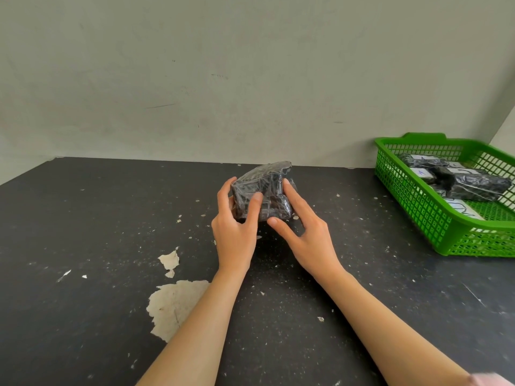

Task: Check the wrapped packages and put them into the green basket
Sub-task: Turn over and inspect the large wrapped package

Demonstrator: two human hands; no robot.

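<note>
Wrapped packages (473, 186) already in green basket (443, 238). One package (264, 188) mid-check, left hand (237, 229) and right hand (309, 240) grip clamped on it; not binned yet.

Green basket (412, 203) (right end) past the edge
</note>
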